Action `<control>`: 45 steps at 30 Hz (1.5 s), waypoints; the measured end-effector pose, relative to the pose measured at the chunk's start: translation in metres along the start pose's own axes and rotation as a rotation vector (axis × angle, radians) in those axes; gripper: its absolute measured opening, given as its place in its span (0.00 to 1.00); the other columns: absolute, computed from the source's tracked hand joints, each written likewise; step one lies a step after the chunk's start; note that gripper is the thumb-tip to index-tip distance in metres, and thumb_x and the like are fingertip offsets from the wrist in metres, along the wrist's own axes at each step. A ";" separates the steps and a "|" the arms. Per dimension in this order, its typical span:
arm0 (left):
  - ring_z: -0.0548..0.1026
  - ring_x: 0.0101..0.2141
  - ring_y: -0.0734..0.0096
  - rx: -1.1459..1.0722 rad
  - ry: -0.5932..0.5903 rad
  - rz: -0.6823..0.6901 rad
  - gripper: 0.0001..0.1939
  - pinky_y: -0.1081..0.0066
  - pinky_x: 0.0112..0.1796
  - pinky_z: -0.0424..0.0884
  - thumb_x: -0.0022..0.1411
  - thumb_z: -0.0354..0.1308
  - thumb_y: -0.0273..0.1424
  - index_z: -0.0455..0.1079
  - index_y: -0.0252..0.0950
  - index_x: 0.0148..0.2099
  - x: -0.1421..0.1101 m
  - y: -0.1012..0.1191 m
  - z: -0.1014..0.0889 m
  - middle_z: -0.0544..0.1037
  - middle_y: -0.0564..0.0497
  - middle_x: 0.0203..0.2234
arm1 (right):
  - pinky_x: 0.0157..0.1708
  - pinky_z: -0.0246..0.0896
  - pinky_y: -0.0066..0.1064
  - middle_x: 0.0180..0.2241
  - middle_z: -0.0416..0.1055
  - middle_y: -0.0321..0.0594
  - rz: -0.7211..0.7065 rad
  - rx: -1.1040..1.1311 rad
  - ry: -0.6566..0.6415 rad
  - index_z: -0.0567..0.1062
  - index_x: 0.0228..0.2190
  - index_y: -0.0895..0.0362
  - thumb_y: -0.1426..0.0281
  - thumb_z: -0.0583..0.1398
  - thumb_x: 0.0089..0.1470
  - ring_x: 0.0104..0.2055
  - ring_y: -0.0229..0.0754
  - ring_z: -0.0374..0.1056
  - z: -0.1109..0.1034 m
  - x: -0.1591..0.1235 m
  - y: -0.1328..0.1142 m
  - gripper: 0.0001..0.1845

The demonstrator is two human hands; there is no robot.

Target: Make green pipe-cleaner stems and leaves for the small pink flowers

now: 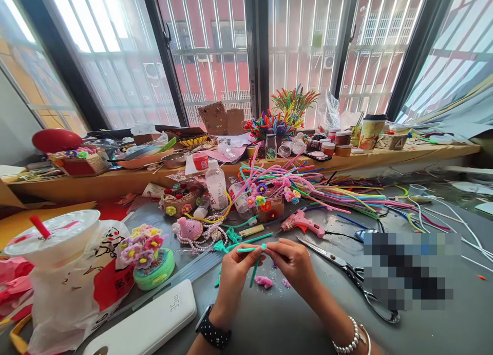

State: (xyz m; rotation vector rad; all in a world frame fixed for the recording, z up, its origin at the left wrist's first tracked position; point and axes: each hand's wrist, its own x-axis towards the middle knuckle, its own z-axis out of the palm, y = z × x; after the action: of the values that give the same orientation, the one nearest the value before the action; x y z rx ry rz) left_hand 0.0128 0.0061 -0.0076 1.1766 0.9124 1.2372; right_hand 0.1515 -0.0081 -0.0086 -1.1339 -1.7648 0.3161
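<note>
My left hand (239, 262) pinches a green pipe cleaner (253, 274), whose ends stick out to the left and downward. At its bent top, the fingertips of my right hand (289, 258) are closed on the same pipe cleaner. Just beyond my left hand lie several twisted green pipe cleaner pieces (231, 237). Below my fingers, small pink and purple fuzzy pieces (264, 282) rest on the grey table. Black-handled scissors (346, 267) lie beside my right hand. A pink glue gun (302, 222) sits behind it.
On the left stand a large drink cup (54, 242), a green pot of fuzzy flowers (154, 267) and a white power bank (150, 319). Bundled pipe cleaners (346, 198) and plastic bottles (216, 188) are at the back. A cluttered ledge (365, 162) runs below the windows.
</note>
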 end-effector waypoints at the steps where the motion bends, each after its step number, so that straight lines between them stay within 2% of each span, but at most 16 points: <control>1: 0.70 0.24 0.75 0.027 -0.002 0.020 0.07 0.76 0.28 0.66 0.45 0.60 0.31 0.71 0.32 0.27 0.000 0.001 0.000 0.73 0.53 0.20 | 0.23 0.56 0.24 0.20 0.69 0.37 0.024 0.036 0.008 0.76 0.29 0.56 0.68 0.53 0.51 0.23 0.35 0.63 0.000 0.001 -0.001 0.12; 7: 0.72 0.25 0.71 0.201 -0.017 0.121 0.08 0.75 0.29 0.68 0.45 0.59 0.32 0.72 0.33 0.29 0.000 0.009 0.001 0.75 0.52 0.21 | 0.25 0.58 0.24 0.24 0.73 0.37 0.139 0.230 -0.025 0.77 0.30 0.56 0.65 0.55 0.49 0.26 0.37 0.66 -0.002 0.006 0.001 0.11; 16: 0.73 0.25 0.71 0.213 -0.009 0.133 0.09 0.75 0.29 0.69 0.46 0.59 0.33 0.71 0.33 0.29 0.000 0.010 0.001 0.76 0.51 0.22 | 0.29 0.59 0.24 0.27 0.74 0.37 0.092 0.255 -0.122 0.76 0.33 0.54 0.67 0.55 0.49 0.29 0.37 0.67 -0.008 0.007 0.003 0.11; 20: 0.73 0.26 0.69 0.259 -0.021 0.159 0.08 0.73 0.30 0.69 0.47 0.58 0.33 0.71 0.33 0.30 0.001 0.009 -0.001 0.76 0.49 0.24 | 0.29 0.58 0.24 0.29 0.74 0.38 0.091 0.230 -0.110 0.75 0.33 0.55 0.66 0.55 0.49 0.30 0.38 0.67 -0.007 0.006 0.001 0.11; 27: 0.73 0.28 0.68 0.456 -0.081 0.334 0.05 0.71 0.33 0.68 0.49 0.56 0.30 0.72 0.36 0.29 0.001 0.006 -0.007 0.75 0.49 0.25 | 0.21 0.53 0.23 0.18 0.67 0.36 0.188 0.203 -0.077 0.75 0.23 0.59 0.61 0.53 0.49 0.22 0.35 0.60 -0.002 0.006 0.004 0.17; 32: 0.72 0.30 0.68 0.584 -0.106 0.492 0.06 0.71 0.34 0.66 0.50 0.55 0.27 0.72 0.38 0.31 0.000 0.007 -0.008 0.75 0.50 0.26 | 0.19 0.50 0.23 0.16 0.62 0.34 0.257 0.291 -0.110 0.74 0.21 0.61 0.59 0.53 0.48 0.20 0.33 0.55 -0.003 0.007 0.004 0.19; 35: 0.71 0.32 0.68 0.657 -0.110 0.526 0.07 0.72 0.35 0.65 0.51 0.54 0.26 0.72 0.39 0.33 -0.001 0.007 -0.008 0.75 0.50 0.28 | 0.19 0.48 0.23 0.16 0.61 0.33 0.300 0.346 -0.132 0.74 0.21 0.61 0.60 0.53 0.48 0.20 0.33 0.54 -0.004 0.007 0.005 0.18; 38: 0.71 0.32 0.68 0.649 -0.104 0.502 0.07 0.72 0.36 0.65 0.51 0.54 0.27 0.72 0.38 0.33 -0.001 0.008 -0.008 0.74 0.49 0.27 | 0.19 0.48 0.23 0.17 0.62 0.34 0.312 0.354 -0.161 0.74 0.22 0.61 0.60 0.53 0.48 0.20 0.33 0.55 -0.006 0.007 0.005 0.18; 40: 0.71 0.31 0.68 0.581 -0.111 0.425 0.07 0.72 0.35 0.66 0.51 0.54 0.29 0.73 0.38 0.34 0.000 0.009 -0.008 0.74 0.49 0.27 | 0.19 0.49 0.23 0.17 0.62 0.34 0.307 0.336 -0.169 0.74 0.22 0.61 0.60 0.53 0.48 0.20 0.33 0.55 -0.006 0.007 0.005 0.18; 45: 0.70 0.25 0.71 0.220 -0.143 0.030 0.12 0.73 0.28 0.67 0.48 0.57 0.34 0.73 0.34 0.36 0.003 0.008 -0.005 0.76 0.47 0.29 | 0.18 0.48 0.23 0.16 0.61 0.33 0.294 0.283 -0.130 0.74 0.22 0.60 0.62 0.52 0.49 0.19 0.32 0.54 -0.004 0.006 0.002 0.18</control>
State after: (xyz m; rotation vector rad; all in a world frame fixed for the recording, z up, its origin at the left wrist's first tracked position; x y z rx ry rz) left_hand 0.0065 0.0092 -0.0003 1.4381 0.9435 1.0810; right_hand 0.1554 -0.0040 -0.0042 -1.1837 -1.5990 0.8069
